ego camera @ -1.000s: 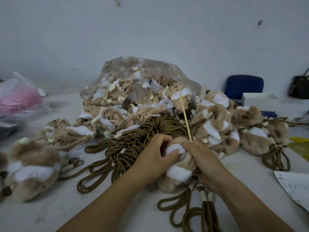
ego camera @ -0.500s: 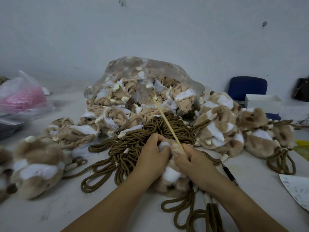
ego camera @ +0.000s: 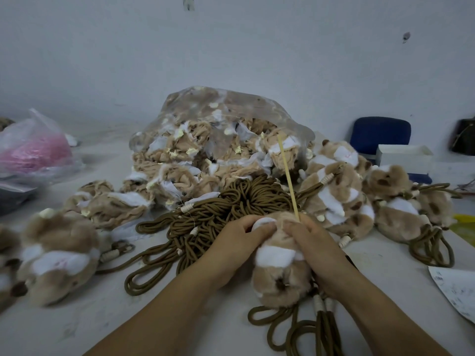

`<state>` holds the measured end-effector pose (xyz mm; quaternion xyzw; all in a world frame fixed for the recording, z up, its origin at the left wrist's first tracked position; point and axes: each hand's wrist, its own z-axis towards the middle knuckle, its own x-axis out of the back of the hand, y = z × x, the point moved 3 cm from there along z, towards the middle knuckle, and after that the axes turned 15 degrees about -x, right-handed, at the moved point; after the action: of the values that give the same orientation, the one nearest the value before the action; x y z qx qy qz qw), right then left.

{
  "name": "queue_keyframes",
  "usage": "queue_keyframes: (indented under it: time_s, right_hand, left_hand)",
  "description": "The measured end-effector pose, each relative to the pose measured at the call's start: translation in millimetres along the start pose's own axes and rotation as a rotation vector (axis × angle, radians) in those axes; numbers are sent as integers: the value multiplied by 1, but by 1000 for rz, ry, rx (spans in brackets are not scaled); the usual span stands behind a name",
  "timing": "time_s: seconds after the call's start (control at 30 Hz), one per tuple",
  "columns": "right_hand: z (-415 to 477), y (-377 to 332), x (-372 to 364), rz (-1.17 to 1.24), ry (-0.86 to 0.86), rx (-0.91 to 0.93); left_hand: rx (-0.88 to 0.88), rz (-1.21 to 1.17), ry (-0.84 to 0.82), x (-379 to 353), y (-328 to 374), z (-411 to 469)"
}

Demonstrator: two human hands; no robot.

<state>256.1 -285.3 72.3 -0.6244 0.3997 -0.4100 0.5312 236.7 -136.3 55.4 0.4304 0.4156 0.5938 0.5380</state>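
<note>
Pink bag (ego camera: 33, 152): far left on the table (ego camera: 77, 317), well apart from the work.
Cord pile (ego camera: 231, 201): brown loops heaped just behind the hands.
Left hand (ego camera: 231, 247): fingers curled round the plush toy's upper end.
Plush toy (ego camera: 280, 273): held between both hands, near the table's front edge.
Stick (ego camera: 288, 176): lower end buried in the toy's top. Half a second ago it leaned left; now it is nearly upright again.
Right hand (ego camera: 316, 253): clamped on the stick where it enters.
Meaning: the stick is probably being levered about inside (shaping or packing), so the job looks unfinished.
</note>
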Motion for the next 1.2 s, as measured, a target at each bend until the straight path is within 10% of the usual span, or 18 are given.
queue_keyframes:
  time_s: [0.43, 0.77, 0.93, 1.2]
  right_hand:
    - [-11, -10, -17, -421, -126, 211]
    - [-7, -16, 15, -409, 499, 342]
    - [-26, -24, -15, -726, 411, 668]
    - [1, -4, -1, -902, 475, 364]
  left_hand:
    - [-206, 397, 161, 3, 12, -2]
    - [-163, 263, 370, 18, 5, -1]
    - [-115, 300, 347, 16, 1, -1]
    - [49, 152, 285, 5, -2, -2]
